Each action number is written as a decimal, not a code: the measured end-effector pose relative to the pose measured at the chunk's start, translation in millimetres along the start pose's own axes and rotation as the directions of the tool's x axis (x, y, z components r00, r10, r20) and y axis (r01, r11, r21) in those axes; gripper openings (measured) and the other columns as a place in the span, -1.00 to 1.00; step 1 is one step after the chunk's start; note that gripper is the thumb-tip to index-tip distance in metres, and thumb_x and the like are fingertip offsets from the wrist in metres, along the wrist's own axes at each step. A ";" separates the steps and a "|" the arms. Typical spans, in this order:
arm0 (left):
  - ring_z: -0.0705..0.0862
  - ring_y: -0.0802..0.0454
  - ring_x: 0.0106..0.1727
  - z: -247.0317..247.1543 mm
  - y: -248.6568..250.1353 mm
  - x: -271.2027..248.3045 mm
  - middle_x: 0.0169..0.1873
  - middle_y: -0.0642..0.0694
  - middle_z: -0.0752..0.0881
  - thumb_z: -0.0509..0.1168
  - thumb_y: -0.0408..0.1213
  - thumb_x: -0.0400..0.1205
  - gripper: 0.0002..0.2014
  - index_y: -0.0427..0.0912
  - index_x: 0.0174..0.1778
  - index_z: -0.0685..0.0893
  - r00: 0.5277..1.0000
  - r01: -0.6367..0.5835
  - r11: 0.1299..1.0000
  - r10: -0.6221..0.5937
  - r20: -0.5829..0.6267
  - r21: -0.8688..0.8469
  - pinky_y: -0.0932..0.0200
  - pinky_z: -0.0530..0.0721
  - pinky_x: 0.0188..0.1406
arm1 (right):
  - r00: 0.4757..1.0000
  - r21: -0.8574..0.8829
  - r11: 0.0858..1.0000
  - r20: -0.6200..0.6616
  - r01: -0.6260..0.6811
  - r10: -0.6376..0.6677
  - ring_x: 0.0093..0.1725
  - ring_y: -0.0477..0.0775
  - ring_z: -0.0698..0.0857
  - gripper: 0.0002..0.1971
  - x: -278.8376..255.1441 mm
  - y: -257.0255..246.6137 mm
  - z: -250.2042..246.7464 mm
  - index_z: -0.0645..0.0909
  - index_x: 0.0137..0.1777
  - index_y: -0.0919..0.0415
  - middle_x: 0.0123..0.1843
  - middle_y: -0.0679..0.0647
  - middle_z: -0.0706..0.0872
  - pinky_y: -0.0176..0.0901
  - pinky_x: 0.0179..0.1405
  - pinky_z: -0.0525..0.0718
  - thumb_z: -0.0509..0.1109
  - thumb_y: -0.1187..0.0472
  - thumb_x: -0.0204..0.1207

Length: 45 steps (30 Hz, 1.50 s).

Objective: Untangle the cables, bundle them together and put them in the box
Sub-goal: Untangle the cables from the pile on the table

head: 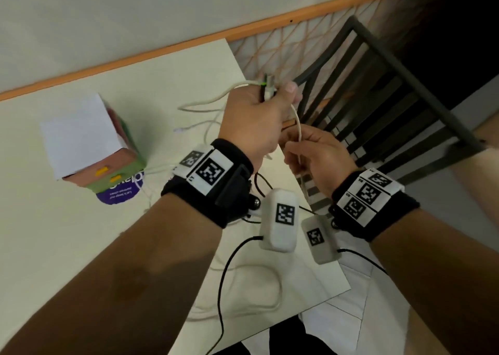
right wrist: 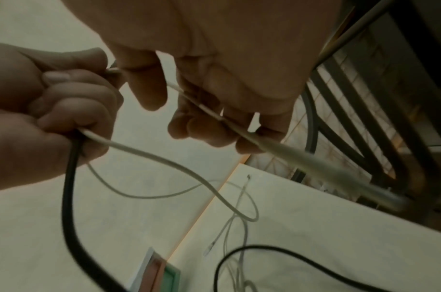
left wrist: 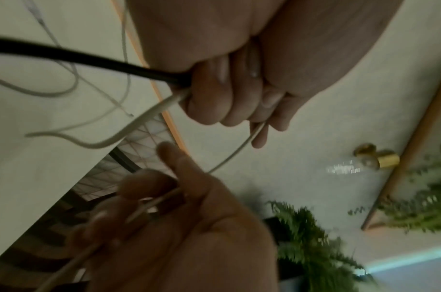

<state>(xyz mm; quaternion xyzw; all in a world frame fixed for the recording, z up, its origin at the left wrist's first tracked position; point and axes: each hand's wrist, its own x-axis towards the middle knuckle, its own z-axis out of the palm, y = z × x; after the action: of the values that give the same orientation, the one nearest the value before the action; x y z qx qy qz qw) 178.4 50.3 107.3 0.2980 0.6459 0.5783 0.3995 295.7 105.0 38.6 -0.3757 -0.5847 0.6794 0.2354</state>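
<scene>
My left hand (head: 259,111) is raised over the table's right side and grips a thick white cable (head: 298,123) and a black cable (left wrist: 64,52) together, connector ends poking out above the fist. Just below it my right hand (head: 305,152) pinches the same white cable, which runs on through its fingers (right wrist: 209,126). From the left fist (right wrist: 64,110) the black cable (right wrist: 68,177) and a white loop (right wrist: 179,168) hang down to the table. A colourful box (head: 89,138) with a white top stands at the left of the table.
Thin white cables (head: 205,127) lie loose on the pale table (head: 67,233) beyond my hands, and a white loop (head: 270,300) lies near the front edge. A dark metal chair (head: 391,98) stands just right of the table. A purple disc (head: 121,192) lies under the box.
</scene>
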 end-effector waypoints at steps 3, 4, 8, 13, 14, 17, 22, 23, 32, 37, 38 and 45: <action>0.44 0.31 -0.76 30.4 -11.7 -6.1 -0.80 0.20 0.47 0.32 -0.23 0.73 -0.78 -0.29 -0.08 0.77 0.994 -0.023 0.991 0.008 0.108 0.134 0.48 0.33 -0.71 | 0.999 0.086 0.996 -0.039 0.016 -0.012 -0.56 0.03 0.38 -0.83 -7.4 1.1 -29.0 0.62 -0.21 0.37 -0.55 0.08 0.47 -0.11 -0.49 0.31 0.21 0.36 0.51; 0.42 0.30 -0.75 38.6 -14.8 -7.1 -0.79 0.20 0.46 0.33 -0.22 0.72 -0.79 -0.27 -0.11 0.76 0.994 -0.031 0.992 0.018 0.110 0.119 0.44 0.34 -0.69 | 0.999 0.074 0.997 -0.051 0.002 0.002 -0.57 0.00 0.34 -0.76 -10.5 1.9 -38.0 0.60 -0.30 0.30 -0.59 0.03 0.42 -0.10 -0.48 0.28 0.17 0.40 0.54; 0.20 0.10 -0.64 60.8 -19.8 -2.6 -0.67 0.08 0.35 0.32 -0.10 0.73 -0.64 -0.41 0.11 0.71 0.990 0.102 0.977 -0.119 -0.078 -0.189 0.25 0.16 -0.59 | 0.997 -0.119 0.992 -0.063 -0.052 0.045 -0.57 -0.08 0.42 -0.71 -24.3 16.2 -63.6 0.60 -0.38 0.31 -0.61 0.01 0.49 -0.16 -0.45 0.35 0.15 0.42 0.51; 0.44 0.27 -0.73 86.7 -40.3 -14.8 -0.71 0.16 0.52 0.38 -0.21 0.69 -0.79 -0.28 0.06 0.81 0.979 0.126 0.982 -0.146 0.141 0.141 0.41 0.36 -0.69 | 0.995 -0.052 0.998 -0.092 -0.038 0.033 -0.39 0.14 0.56 -0.78 -32.2 31.9 -72.3 0.71 -0.22 0.30 -0.40 0.24 0.60 -0.04 -0.36 0.56 0.29 0.34 0.18; 0.48 0.30 -0.73 90.6 -45.2 -17.9 -0.69 0.16 0.57 0.38 -0.26 0.68 -0.80 -0.32 0.06 0.80 0.974 0.121 0.978 -0.150 0.168 0.172 0.44 0.39 -0.69 | 0.994 0.014 1.000 -0.105 -0.023 0.025 -0.43 0.12 0.53 -0.79 -33.0 30.8 -73.6 0.70 -0.21 0.26 -0.43 0.21 0.57 -0.05 -0.41 0.53 0.27 0.35 0.21; 0.41 0.23 -0.70 91.2 -51.9 -16.0 -0.67 0.14 0.51 0.38 -0.24 0.69 -0.85 -0.27 -0.03 0.75 0.987 0.134 0.991 -0.135 0.090 0.014 0.32 0.37 -0.69 | 0.993 0.031 0.999 -0.109 -0.034 0.037 -0.49 0.04 0.42 -0.85 -35.4 30.2 -83.6 0.59 -0.42 0.23 -0.52 0.12 0.49 -0.06 -0.43 0.39 0.20 0.27 0.28; 0.20 0.09 -0.62 86.4 -47.9 -2.6 -0.55 -0.05 0.33 0.32 -0.13 0.73 -0.75 -0.25 -0.07 0.76 0.975 0.222 0.960 -0.224 0.008 -0.168 0.23 0.15 -0.67 | 0.995 -0.264 0.960 -0.055 -0.099 0.087 -0.52 -0.05 0.44 -0.77 -47.4 45.3 -98.4 0.56 -0.48 0.38 -0.54 0.10 0.47 -0.17 -0.43 0.43 0.25 0.22 0.29; 0.21 0.11 -0.64 90.2 -47.8 -5.8 -0.61 0.00 0.34 0.32 -0.15 0.73 -0.76 -0.25 -0.08 0.77 0.975 0.216 0.974 -0.212 0.057 -0.064 0.23 0.15 -0.66 | 0.995 -0.216 0.972 -0.066 -0.087 0.074 -0.52 -0.01 0.43 -0.75 -48.3 46.4 -98.3 0.60 -0.39 0.45 -0.54 0.11 0.46 -0.17 -0.47 0.41 0.29 0.21 0.27; 0.22 0.09 -0.66 103.6 -43.9 -13.1 -0.67 -0.03 0.32 0.31 -0.02 0.72 -0.60 -0.33 -0.20 0.69 0.971 0.239 0.968 -0.236 0.040 -0.077 0.27 0.21 -0.69 | 0.996 -0.371 0.927 -0.080 -0.053 0.025 -0.49 0.04 0.42 -0.63 -50.8 38.0 -111.4 0.56 -0.45 0.32 -0.51 0.12 0.43 -0.02 -0.37 0.45 0.25 0.09 0.49; 0.15 0.09 -0.67 107.4 -28.3 -13.1 -0.67 -0.03 0.26 0.36 -0.03 0.68 -0.57 -0.16 -0.45 0.53 0.960 0.279 0.913 -0.262 0.097 -0.298 0.31 0.15 -0.67 | 0.921 -0.535 0.750 -0.204 -0.390 0.333 -0.33 -0.01 0.65 -0.75 -50.8 61.3 -115.3 0.68 -0.34 0.20 -0.35 0.01 0.70 -0.20 -0.39 0.57 0.33 0.11 0.50; 0.13 0.09 -0.66 108.1 -26.3 -13.4 -0.66 -0.02 0.25 0.36 -0.04 0.68 -0.56 -0.11 -0.51 0.54 0.956 0.291 0.900 -0.266 0.120 -0.324 0.31 0.13 -0.66 | 0.899 -0.595 0.676 -0.234 -0.434 0.370 -0.28 -0.01 0.67 -0.80 -49.8 63.9 -113.7 0.68 -0.27 0.18 -0.27 0.02 0.72 -0.24 -0.42 0.55 0.34 0.09 0.48; 0.07 0.07 -0.67 104.5 -27.9 -11.8 -0.69 0.00 0.19 0.28 0.03 0.71 -0.49 -0.06 -0.50 0.30 0.947 0.292 0.922 -0.241 0.213 -0.254 0.30 0.08 -0.64 | 0.993 -0.756 0.650 -0.114 -0.078 -0.013 0.64 0.26 0.27 0.08 -44.1 36.6 -100.5 0.13 0.63 0.02 0.65 0.14 0.26 0.39 0.55 0.35 0.53 -0.04 0.05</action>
<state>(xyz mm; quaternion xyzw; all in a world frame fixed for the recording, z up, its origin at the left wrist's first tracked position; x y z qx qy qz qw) 276.4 89.2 80.5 0.1974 0.5532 0.5754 0.5692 405.8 126.0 10.1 -0.4867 -0.7944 0.3553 0.0764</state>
